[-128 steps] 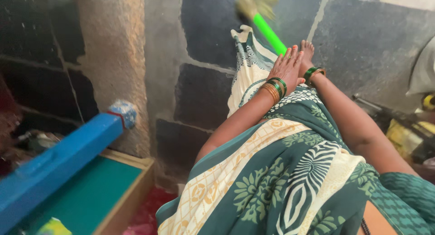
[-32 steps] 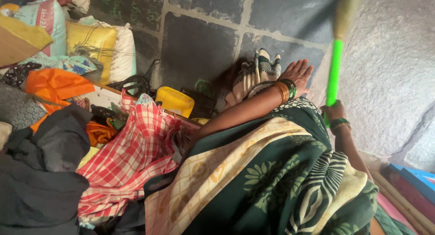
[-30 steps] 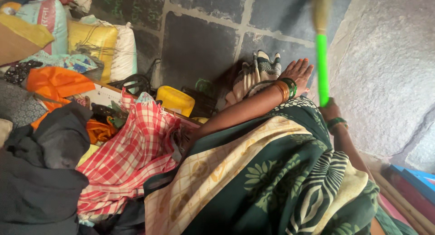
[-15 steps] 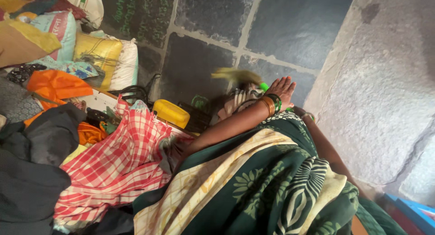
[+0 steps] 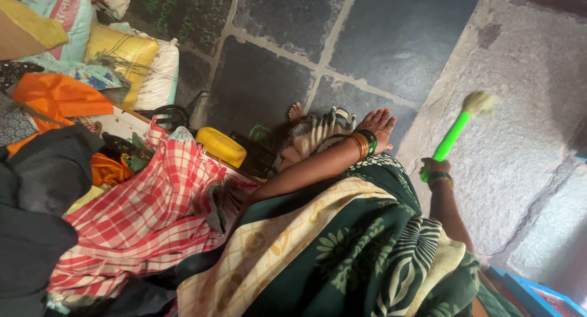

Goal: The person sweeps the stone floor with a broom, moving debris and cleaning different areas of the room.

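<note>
Since half a second ago, broom (image 5: 455,130) swung out from behind the left wrist to the right, over the pale rough stone step (image 5: 520,140); view drifted a little too, with the bare foot (image 5: 296,111) now showing. Right hand (image 5: 433,168) clenched around the lower end of the bright green handle, just above a green bangle on the wrist. Handle slanting up and to the right from that hand, ending in a pale, blurred tuft of bristles; whether the bristles touch the stone cannot be told. Left hand (image 5: 378,122) released, fingers spread flat and holding nothing, resting on the green patterned sari (image 5: 367,250) by the knee; orange and green bangles (image 5: 364,144) stacked on its wrist. Just left of that hand, striped cloth bunched over the foot on the dark slate floor (image 5: 269,84). Further left and a little lower, a yellow plastic container (image 5: 221,146) sitting on a dark crate. Below and left of it, a red and white checked cloth (image 5: 147,213) spread across a heap of clothes, with black fabric (image 5: 36,231) beyond. Far up and left of the left hand, stuffed sacks (image 5: 131,57) in yellow and white leaning by the floor, an orange cloth (image 5: 55,97) in front of them. Well below the right hand, a blue edge (image 5: 526,292) at the corner.
</note>
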